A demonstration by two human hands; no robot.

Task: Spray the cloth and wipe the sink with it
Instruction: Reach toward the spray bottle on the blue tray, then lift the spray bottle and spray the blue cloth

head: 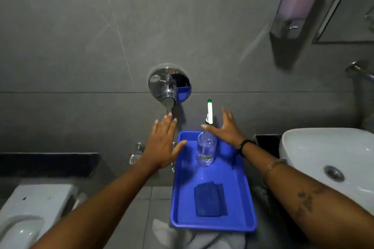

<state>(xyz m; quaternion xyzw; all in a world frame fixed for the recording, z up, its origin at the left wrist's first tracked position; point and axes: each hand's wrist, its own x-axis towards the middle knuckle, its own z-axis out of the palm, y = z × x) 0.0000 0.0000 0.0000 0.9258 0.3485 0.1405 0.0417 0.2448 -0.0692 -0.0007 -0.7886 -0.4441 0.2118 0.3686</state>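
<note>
A clear spray bottle (206,148) with a white and green nozzle stands upright at the far end of a blue tray (242,198). A folded dark blue cloth (209,200) lies in the near half of the tray. The white sink (315,147) with its metal drain is at the right. My right hand (226,127) hovers open just right of the bottle's neck, fingers spread, not gripping it. Left of the tray, my left hand (164,141) is held open above the floor with its thumb near the tray's far left corner.
A chrome wall tap (169,87) juts out above my left hand. A soap dispenser (295,4) hangs at the upper right. The white toilet (26,214) is at the lower left. A pale cloth (178,236) lies under the tray's near edge.
</note>
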